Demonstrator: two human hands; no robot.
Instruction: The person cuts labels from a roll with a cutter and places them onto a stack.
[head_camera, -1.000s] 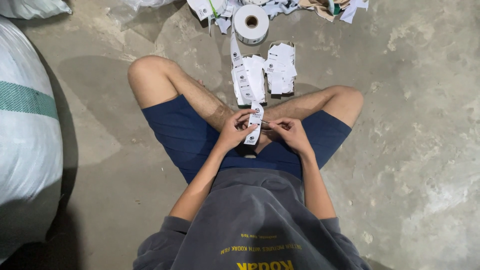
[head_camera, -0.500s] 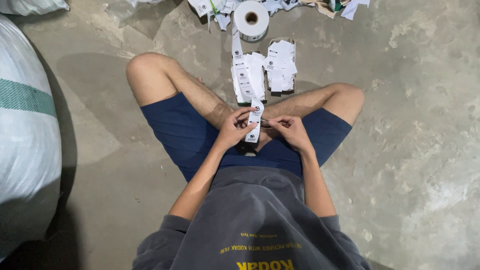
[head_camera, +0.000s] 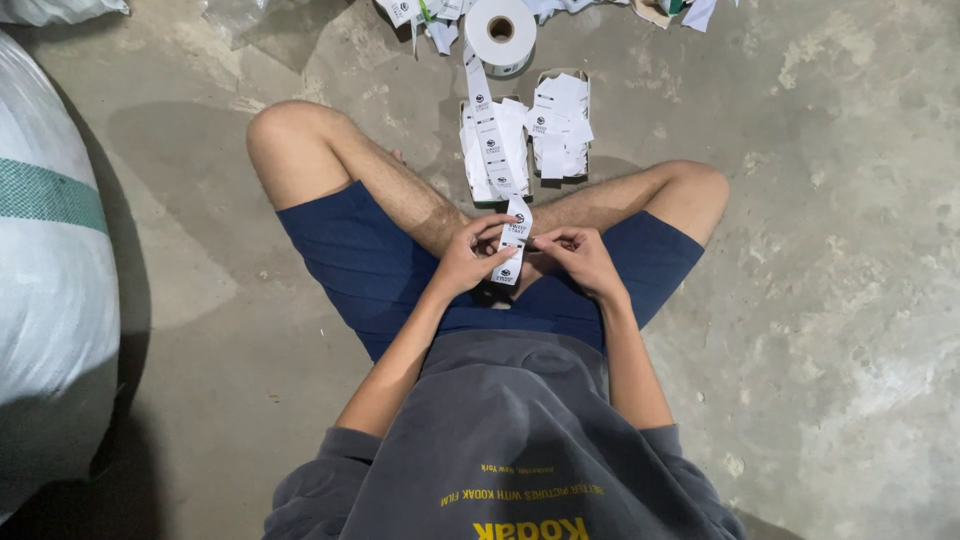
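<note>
Pinching a thin white label strip (head_camera: 513, 240) above the lap, the left hand (head_camera: 468, 258) and right hand (head_camera: 578, 258) grip its edges; it looks light, limp, easily creased, trailing from the roll (head_camera: 500, 32) beyond the label stacks (head_camera: 525, 135).

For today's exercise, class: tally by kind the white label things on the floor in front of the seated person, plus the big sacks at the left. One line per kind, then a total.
Roll of white label tape: 1
Stacks of cut white labels: 2
Label strip held by the left hand and right hand: 1
Large white sack: 1
Total: 5
</note>
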